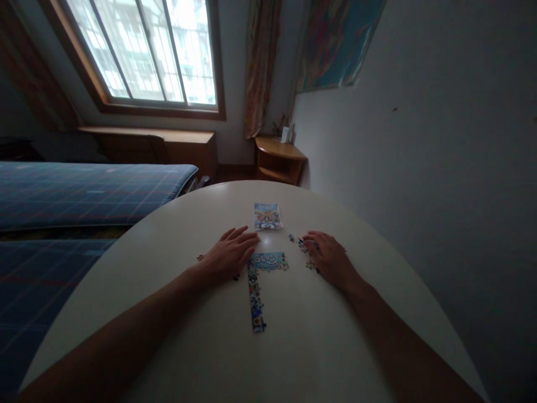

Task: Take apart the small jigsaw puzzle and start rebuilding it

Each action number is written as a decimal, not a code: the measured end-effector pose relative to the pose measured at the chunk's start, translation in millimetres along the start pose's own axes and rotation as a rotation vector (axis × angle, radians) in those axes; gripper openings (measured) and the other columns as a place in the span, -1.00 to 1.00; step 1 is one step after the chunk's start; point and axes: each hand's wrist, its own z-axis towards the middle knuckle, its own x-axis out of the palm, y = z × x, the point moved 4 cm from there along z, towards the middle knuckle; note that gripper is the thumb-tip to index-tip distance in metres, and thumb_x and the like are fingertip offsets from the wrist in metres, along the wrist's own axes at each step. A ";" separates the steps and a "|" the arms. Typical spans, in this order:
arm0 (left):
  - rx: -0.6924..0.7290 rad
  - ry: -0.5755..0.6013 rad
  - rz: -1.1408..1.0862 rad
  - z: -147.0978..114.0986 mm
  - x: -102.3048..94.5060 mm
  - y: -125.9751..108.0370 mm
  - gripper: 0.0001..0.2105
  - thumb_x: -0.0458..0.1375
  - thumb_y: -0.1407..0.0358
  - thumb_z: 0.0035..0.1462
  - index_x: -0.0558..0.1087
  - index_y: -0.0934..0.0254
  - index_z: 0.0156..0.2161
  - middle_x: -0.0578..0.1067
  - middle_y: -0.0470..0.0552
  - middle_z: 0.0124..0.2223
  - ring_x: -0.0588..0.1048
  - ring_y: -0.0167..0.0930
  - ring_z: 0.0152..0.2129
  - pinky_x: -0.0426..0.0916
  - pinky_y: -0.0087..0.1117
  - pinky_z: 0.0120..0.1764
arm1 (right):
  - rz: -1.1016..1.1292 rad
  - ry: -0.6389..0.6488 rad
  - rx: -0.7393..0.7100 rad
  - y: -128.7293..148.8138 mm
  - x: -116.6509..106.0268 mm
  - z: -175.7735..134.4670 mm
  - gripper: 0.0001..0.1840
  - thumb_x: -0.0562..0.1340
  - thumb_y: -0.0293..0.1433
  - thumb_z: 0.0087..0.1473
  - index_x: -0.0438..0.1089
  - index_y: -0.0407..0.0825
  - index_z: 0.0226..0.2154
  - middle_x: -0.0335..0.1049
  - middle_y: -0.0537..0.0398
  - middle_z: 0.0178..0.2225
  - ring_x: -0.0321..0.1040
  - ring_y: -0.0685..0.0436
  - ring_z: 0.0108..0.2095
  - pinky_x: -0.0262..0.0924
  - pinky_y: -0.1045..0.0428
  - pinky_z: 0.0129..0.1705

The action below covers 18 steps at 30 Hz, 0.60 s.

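A partly joined jigsaw puzzle (268,261) lies on the round white table, with a top strip and a left column meeting at a corner. My left hand (230,253) rests flat beside that corner, fingers stretched out; a few loose pieces (201,257) show around it. On the other side, my right hand (329,256) is over a scatter of loose puzzle pieces (301,244), its fingers curled down among them. Whether it grips a piece is hidden. Beyond the puzzle lies a small printed picture sheet (267,216) in matching colours.
The round table (293,358) reaches close to the white wall (440,168) on the right. To the left stands a bed with a blue plaid mattress (84,190). A wooden corner shelf (279,148) and a desk (184,136) are past the table, under a window (146,50).
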 end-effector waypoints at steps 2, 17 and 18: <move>0.001 -0.038 0.029 -2.3 -1.9 -1.2 -0.61 -0.15 0.21 0.39 0.34 0.17 0.20 0.36 -0.08 0.25 0.17 -0.24 0.27 0.03 -0.05 0.29 | 0.003 0.001 0.004 0.4 -0.5 -0.1 -0.55 -0.05 -0.15 0.32 0.43 -0.01 -0.07 0.43 -0.08 0.05 0.28 -0.25 0.12 0.08 -0.22 0.22; -0.102 -0.222 -0.167 1.8 -2.0 18.2 -0.89 0.18 0.30 0.22 0.52 0.18 -0.17 0.59 -0.03 -0.16 0.47 -0.28 -0.10 0.36 -0.19 0.01 | -0.012 0.013 -0.014 -3.0 3.6 0.2 -0.56 -0.01 -0.18 0.31 0.44 -0.06 -0.05 0.40 -0.11 0.07 0.26 -0.26 0.14 0.04 -0.21 0.24; -0.103 -0.219 -0.179 1.9 -1.5 18.3 -0.88 0.16 0.30 0.23 0.51 0.18 -0.14 0.59 -0.02 -0.15 0.46 -0.27 -0.09 0.35 -0.19 0.02 | -0.011 0.018 -0.011 -2.5 3.2 0.3 -0.57 -0.01 -0.19 0.31 0.44 -0.06 -0.05 0.40 -0.11 0.07 0.25 -0.26 0.14 0.04 -0.21 0.24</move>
